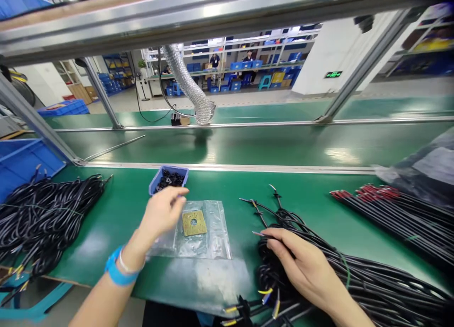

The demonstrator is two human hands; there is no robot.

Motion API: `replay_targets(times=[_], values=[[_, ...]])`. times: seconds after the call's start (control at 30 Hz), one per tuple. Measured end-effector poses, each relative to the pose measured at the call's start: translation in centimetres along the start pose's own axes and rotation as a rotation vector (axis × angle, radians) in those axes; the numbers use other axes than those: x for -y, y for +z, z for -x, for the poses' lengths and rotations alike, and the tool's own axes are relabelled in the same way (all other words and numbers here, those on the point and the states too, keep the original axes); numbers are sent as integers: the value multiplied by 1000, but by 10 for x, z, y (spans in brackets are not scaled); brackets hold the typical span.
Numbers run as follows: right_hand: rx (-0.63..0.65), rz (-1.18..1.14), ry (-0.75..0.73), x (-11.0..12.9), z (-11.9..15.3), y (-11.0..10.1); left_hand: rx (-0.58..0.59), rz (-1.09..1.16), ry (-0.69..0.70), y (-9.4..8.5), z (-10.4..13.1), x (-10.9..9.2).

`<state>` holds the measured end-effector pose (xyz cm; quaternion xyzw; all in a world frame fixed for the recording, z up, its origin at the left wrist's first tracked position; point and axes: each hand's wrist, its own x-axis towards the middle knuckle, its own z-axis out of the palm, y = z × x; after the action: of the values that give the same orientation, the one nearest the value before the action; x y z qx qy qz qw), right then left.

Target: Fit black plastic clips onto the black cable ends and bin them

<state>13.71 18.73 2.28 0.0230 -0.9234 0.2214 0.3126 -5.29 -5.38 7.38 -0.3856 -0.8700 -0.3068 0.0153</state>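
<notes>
My right hand (305, 263) is closed on the end of a black cable (280, 242), its thin coloured wires poking out past the fingertips. Under and around that hand lies a bundle of black cables (376, 270), some ends carrying small black fittings and bare coloured wires. My left hand (165, 211) hovers just in front of a small blue bin (152, 187) of black parts (170, 179). Its index finger is stretched out, with a gap to the thumb and nothing visible between them. Beside it, a square yellowish plate (194, 223) with a round hole rests on clear plastic bags (218, 230).
Coiled black cables (53, 213) lie at the left beside a blue crate (30, 161). Straight black cables with red ends (379, 213) lie at the right near plastic wrap (425, 161). A silver duct (187, 83) hangs behind the metal frame. People sit in the background.
</notes>
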Motion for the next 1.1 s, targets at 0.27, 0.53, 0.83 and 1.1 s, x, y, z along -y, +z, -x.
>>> replay_targets(times=[0.27,0.53,0.83,1.1], values=[[-24,-23,17,-2,-3,1,-83,-429,-200,-13,-91,77],[-11,-49,43,-2,-3,1,-163,-191,-210,-8,-86,80],[-37,-93,50,1,-7,0,-68,417,-203,-11,-29,37],[-29,-97,53,4,-7,-4,32,243,-44,37,1,17]])
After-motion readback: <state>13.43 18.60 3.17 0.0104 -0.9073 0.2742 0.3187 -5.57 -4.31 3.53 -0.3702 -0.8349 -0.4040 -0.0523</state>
